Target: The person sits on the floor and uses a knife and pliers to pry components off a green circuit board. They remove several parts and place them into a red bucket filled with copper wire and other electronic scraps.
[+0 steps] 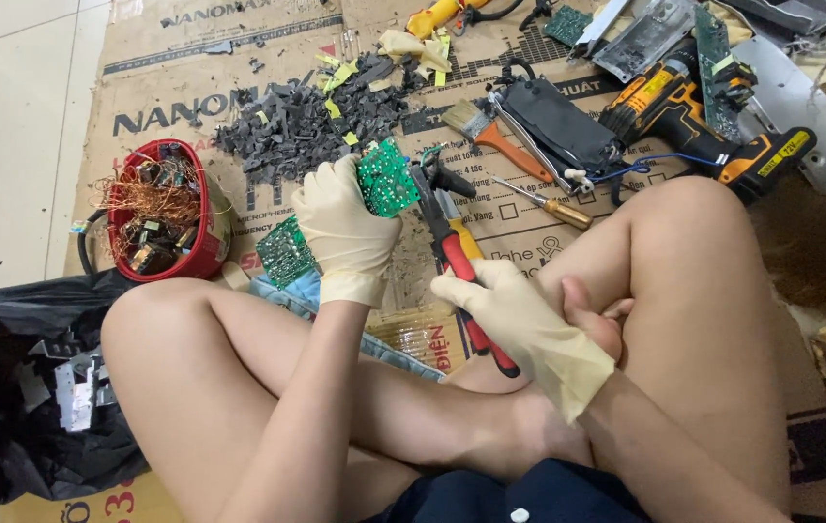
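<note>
A: How is the left hand held?

B: It is gloved and raised in front of the left knee, with the forearm angled up from below. The fingers are clamped around a small green circuit board, which is kept upright with its component side turned toward the right.

A: And the right hand?

B: It is gloved as well and is seen lower, near the crossed ankles, with the wrist bent back toward the body. It is closed around the red handles of a pair of pliers. The pliers are pointed up and away, and their dark tip is set at the right edge of the circuit board; whether the tip is biting on a part cannot be told.

A: Where is the board, then?

B: It is held in the air above the cardboard sheet that is spread on the floor, between the two knees.

A: What is laid around the hands?

B: A second green board is seen just below the left hand. A red bucket filled with copper wire is placed further left. A heap of dark grey chips is piled beyond the hands. A paintbrush, a screwdriver and an orange and black cordless drill are laid to the right.
</note>
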